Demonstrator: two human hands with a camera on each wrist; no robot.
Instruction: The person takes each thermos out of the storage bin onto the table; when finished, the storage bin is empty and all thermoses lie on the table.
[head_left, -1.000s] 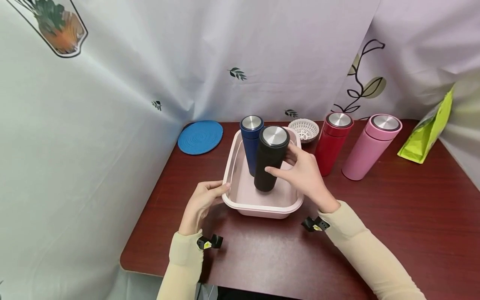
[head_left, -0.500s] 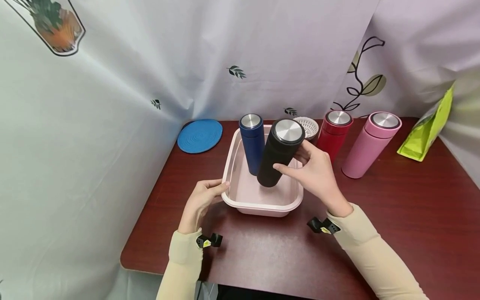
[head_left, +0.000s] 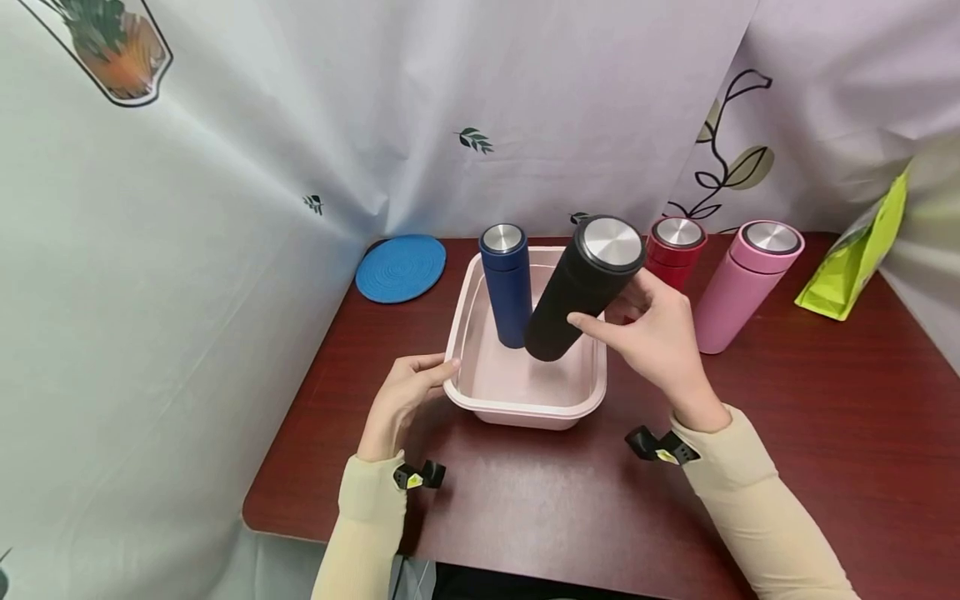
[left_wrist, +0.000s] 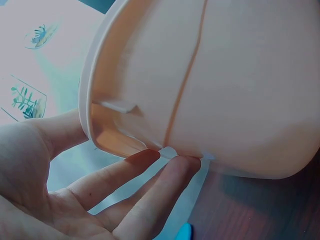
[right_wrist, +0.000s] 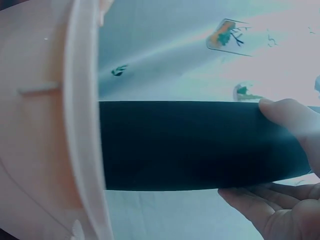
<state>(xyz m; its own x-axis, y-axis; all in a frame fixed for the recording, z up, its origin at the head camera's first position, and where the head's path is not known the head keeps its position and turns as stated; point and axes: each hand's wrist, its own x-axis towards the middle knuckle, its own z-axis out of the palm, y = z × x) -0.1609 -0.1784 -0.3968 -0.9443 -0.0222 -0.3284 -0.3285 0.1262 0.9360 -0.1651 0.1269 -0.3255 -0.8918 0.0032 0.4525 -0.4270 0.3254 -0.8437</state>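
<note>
A black thermos bottle (head_left: 573,292) with a silver lid top leans to the right over the pale pink basin (head_left: 525,410). My right hand (head_left: 660,337) grips it around the body, thumb on the near side. In the right wrist view the basin's rim hides the lower end of the black bottle (right_wrist: 185,145). A blue thermos bottle (head_left: 508,292) stands upright inside the basin, just left of the black one. My left hand (head_left: 405,396) holds the basin's left rim, thumb on top; in the left wrist view its fingers (left_wrist: 165,190) press the basin's outer side from below.
To the right stand a red thermos bottle (head_left: 673,250), partly behind my right hand, and a pink thermos bottle (head_left: 738,296). A lime-green pouch (head_left: 851,262) stands at the far right. A round blue mat (head_left: 401,268) lies at the table's back left corner, near the wall curtain.
My right hand has lifted the black bottle and moved it up and to the right, tilting it more. The left hand and basin stay in place.
</note>
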